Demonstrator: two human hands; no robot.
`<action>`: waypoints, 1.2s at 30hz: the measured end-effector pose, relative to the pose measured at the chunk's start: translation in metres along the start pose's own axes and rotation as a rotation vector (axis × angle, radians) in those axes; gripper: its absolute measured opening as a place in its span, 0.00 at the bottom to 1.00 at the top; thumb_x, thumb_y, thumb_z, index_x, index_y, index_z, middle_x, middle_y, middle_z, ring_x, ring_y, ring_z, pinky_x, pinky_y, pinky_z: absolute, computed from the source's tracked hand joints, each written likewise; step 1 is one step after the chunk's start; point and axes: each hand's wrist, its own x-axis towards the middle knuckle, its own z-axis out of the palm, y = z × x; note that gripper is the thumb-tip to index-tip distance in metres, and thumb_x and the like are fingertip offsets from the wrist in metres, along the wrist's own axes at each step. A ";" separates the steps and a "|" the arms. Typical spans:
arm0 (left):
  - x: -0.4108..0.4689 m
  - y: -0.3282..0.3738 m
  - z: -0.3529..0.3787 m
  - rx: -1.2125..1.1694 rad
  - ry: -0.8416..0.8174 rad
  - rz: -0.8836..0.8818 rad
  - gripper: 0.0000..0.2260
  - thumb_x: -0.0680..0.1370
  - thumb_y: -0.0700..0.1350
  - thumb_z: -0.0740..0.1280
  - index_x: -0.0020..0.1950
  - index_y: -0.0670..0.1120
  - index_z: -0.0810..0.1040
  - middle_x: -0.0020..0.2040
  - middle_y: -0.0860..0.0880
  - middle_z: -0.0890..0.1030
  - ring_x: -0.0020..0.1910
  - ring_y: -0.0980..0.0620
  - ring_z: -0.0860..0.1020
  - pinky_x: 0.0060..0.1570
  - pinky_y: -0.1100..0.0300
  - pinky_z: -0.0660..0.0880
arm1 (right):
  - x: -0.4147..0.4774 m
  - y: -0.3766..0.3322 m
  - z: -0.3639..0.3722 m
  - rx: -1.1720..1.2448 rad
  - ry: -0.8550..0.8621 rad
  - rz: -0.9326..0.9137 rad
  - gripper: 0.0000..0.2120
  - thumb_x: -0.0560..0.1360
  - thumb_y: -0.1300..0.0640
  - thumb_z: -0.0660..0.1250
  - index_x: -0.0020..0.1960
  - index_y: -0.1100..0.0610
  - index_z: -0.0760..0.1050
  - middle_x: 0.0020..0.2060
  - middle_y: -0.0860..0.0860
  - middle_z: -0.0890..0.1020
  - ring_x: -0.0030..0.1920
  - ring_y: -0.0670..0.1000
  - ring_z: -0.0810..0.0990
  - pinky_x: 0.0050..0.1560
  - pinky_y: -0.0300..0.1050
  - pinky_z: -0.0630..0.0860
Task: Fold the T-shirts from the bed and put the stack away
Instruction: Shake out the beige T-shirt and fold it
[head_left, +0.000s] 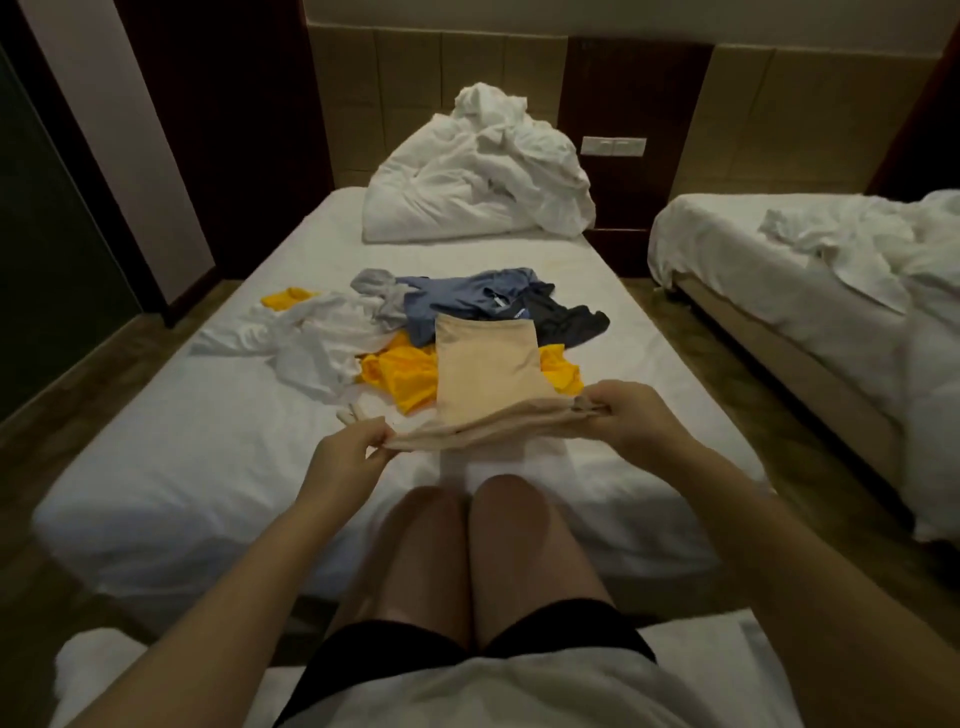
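You sit facing the bed (156, 467), bare knees (467, 525) at its near edge, both hands raised over the white sheet. Your left hand (348, 457) pinches one near corner of the folded beige T-shirt (483, 374) between thumb and curled fingers. Your right hand (631, 415) grips the other corner, fingers closed round the cloth. The shirt's near edge is held up between them, while its far end rests on the pile at 12 o'clock from your hands.

That pile lies loose on the bed:
- a yellow T-shirt (400, 379) directly under the beige one
- a crumpled white T-shirt (317, 338) at 10 o'clock
- a blue T-shirt (457, 301) and a grey garment (376, 291) behind
- a dark garment (571, 319) at 1 o'clock

Farther on, a bundled white duvet (478, 182) sits at the head of the bed. A second bed (805, 291) with rumpled white linen stands at 2 o'clock.
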 end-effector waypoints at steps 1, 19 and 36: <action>-0.008 -0.006 0.003 -0.006 -0.034 -0.006 0.04 0.75 0.42 0.68 0.46 0.43 0.81 0.46 0.44 0.82 0.48 0.45 0.78 0.41 0.61 0.66 | -0.011 0.002 0.005 -0.044 -0.030 -0.022 0.18 0.73 0.60 0.69 0.27 0.53 0.68 0.26 0.50 0.69 0.29 0.46 0.65 0.31 0.39 0.59; -0.053 -0.061 0.045 -0.051 -0.358 -0.139 0.06 0.73 0.55 0.62 0.50 0.60 0.73 0.58 0.49 0.79 0.56 0.50 0.76 0.55 0.55 0.71 | -0.082 0.045 0.067 -0.146 -0.321 0.060 0.14 0.70 0.41 0.68 0.49 0.48 0.81 0.46 0.40 0.74 0.48 0.43 0.71 0.48 0.38 0.70; 0.013 0.044 0.067 0.218 -0.801 0.390 0.20 0.74 0.34 0.61 0.65 0.43 0.75 0.73 0.44 0.65 0.71 0.49 0.64 0.63 0.71 0.58 | -0.047 0.000 0.138 -0.308 -0.599 -0.064 0.35 0.74 0.35 0.59 0.76 0.48 0.54 0.76 0.47 0.54 0.75 0.49 0.52 0.72 0.44 0.50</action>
